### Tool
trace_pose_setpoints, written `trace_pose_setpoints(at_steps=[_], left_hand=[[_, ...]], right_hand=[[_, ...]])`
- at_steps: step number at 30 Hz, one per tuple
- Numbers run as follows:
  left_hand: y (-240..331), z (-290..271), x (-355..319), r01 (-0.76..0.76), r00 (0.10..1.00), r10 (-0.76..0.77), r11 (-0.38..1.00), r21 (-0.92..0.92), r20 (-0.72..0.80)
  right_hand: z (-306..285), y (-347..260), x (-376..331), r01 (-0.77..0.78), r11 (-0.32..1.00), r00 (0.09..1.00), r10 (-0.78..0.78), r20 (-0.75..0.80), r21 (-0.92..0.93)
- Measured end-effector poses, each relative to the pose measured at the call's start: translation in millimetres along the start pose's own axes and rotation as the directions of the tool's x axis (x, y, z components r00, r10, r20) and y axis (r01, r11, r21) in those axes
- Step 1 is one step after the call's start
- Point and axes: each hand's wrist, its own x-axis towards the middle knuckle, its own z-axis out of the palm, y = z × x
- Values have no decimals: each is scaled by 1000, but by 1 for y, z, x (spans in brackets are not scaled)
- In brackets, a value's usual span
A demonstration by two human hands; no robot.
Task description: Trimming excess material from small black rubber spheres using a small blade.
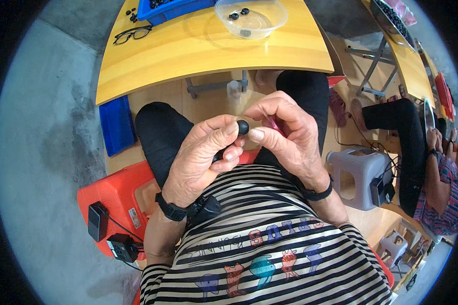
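My left hand (201, 152) is closed on a small black knob-like part with a round head (243, 127). The head pokes out past the thumb and fingertip, and the rest lies mostly hidden in the fingers. Close beside it, my right hand (292, 140) pinches a thin tool with a pink part (274, 123); its exact kind is hidden by the fingers. The right thumb tip is very near the black head, and I cannot tell whether it touches. Both hands are above my lap, in front of the table.
The yellow table (208, 61) bears a clear plastic bowl (269, 28) with a few black parts, a blue tray (180, 11) of black parts and eyeglasses (132, 34). A blue bin (117, 127) lies below left. Another person's hands (435, 137) are at the right, beyond a grey stool (359, 168).
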Motion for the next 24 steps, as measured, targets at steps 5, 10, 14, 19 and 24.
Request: trace_pose_setpoints(at_steps=[5,10,14,19,24], left_hand=[[-1,2,0,2,1000,-2,1000,27,-7],[-2,3,-1,12,1000,-11,998,60,-11],[-3,1,1,23,1000,-23,999,38,-1],[0,-3,1,2,1000,-2,1000,-1,-21],[1,-5,-1,-11,999,13,999,40,-31]], right_hand=[[2,-4,2,125,985,992,-124,15,-123],[0,0,3,115,992,993,-114,27,-48],[-3,2,5,73,997,996,-72,58,-16],[-1,2,9,5,1000,997,-6,79,19],[5,-2,11,113,978,991,-97,95,-175]])
